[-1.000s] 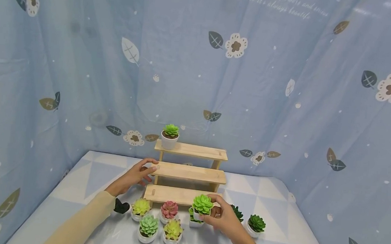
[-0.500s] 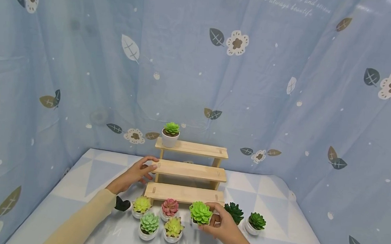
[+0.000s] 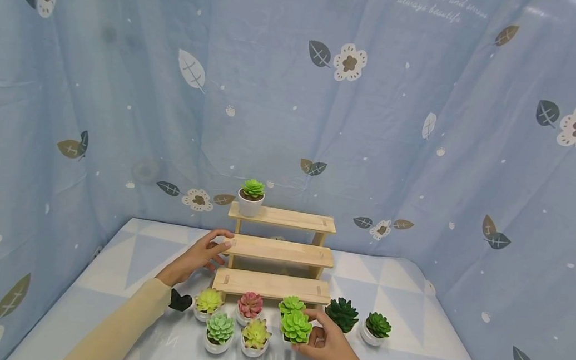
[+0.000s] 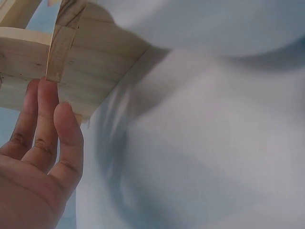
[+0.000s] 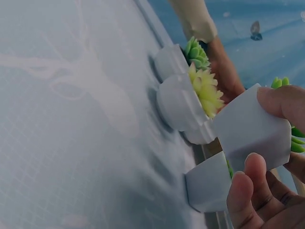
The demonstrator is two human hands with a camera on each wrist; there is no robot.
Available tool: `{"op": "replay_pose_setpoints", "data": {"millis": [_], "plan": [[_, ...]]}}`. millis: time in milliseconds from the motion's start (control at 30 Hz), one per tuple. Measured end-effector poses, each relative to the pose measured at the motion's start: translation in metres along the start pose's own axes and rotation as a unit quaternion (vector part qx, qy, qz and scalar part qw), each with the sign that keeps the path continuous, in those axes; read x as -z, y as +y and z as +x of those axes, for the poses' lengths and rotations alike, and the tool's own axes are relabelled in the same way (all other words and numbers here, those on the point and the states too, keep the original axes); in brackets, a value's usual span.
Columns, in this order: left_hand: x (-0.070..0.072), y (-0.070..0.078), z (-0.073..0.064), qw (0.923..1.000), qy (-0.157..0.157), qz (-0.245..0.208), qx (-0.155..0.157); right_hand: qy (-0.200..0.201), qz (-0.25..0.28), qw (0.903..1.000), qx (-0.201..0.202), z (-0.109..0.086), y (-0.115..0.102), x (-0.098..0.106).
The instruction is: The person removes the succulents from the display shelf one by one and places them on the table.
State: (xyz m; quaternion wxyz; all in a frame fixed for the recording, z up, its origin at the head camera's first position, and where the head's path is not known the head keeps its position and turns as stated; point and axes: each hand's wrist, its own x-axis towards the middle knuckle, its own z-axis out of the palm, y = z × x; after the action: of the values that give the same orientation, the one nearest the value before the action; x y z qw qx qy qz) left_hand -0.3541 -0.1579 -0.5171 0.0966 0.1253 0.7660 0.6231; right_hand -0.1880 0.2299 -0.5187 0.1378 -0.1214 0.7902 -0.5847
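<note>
My right hand [image 3: 326, 339] pinches the white square pot [image 5: 255, 129] of a bright green succulent [image 3: 295, 326]. This pot is raised off the table, just in front of another green succulent [image 3: 291, 304] whose white square pot [image 5: 208, 183] stands on the table. At the left end of the three-tier wooden stand [image 3: 278, 250], my left hand [image 3: 202, 256] holds the middle tier, its thumb and forefinger at the edge. In the left wrist view, fingers [image 4: 47, 98] reach the wood from below. A potted green succulent [image 3: 251, 197] stands on the top tier's left end.
Before the stand are a pink succulent [image 3: 250, 305], two yellow-green ones [image 3: 208, 301] and a pale green one [image 3: 219, 330]. Two dark green succulents [image 3: 341, 314] stand to the right. A black object [image 3: 180, 301] lies near my left wrist. A blue patterned curtain [image 3: 268, 100] hangs behind.
My right hand has moved the held succulent down and toward me, uncovering the green succulent behind it. My left hand stays on the stand.
</note>
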Motion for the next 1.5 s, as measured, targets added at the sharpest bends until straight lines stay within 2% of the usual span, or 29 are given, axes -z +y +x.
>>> {"op": "replay_pose_setpoints", "data": {"millis": [233, 567, 833, 1167, 1500], "plan": [[-0.001, 0.000, 0.000, 1.0000, 0.000, 0.002, 0.006, 0.002, -0.010, 0.9998, -0.014, -0.006, 0.008, -0.003], [-0.001, 0.002, -0.001, 1.0000, 0.001, -0.001, 0.006, -0.020, -0.020, 0.9995, 0.011, -0.010, 0.026, 0.001], [0.000, 0.004, 0.001, 1.0000, -0.001, 0.001, 0.002, -0.004, -0.023, 0.9997, -0.002, -0.011, 0.042, 0.002], [0.000, 0.000, 0.001, 1.0000, 0.000, 0.000, 0.004, 0.001, -0.013, 0.9997, -0.020, -0.013, 0.046, 0.003], [0.000, -0.003, 0.001, 1.0000, -0.003, -0.001, -0.004, -0.015, -0.017, 0.9992, -0.034, -0.014, 0.045, 0.007]]}}
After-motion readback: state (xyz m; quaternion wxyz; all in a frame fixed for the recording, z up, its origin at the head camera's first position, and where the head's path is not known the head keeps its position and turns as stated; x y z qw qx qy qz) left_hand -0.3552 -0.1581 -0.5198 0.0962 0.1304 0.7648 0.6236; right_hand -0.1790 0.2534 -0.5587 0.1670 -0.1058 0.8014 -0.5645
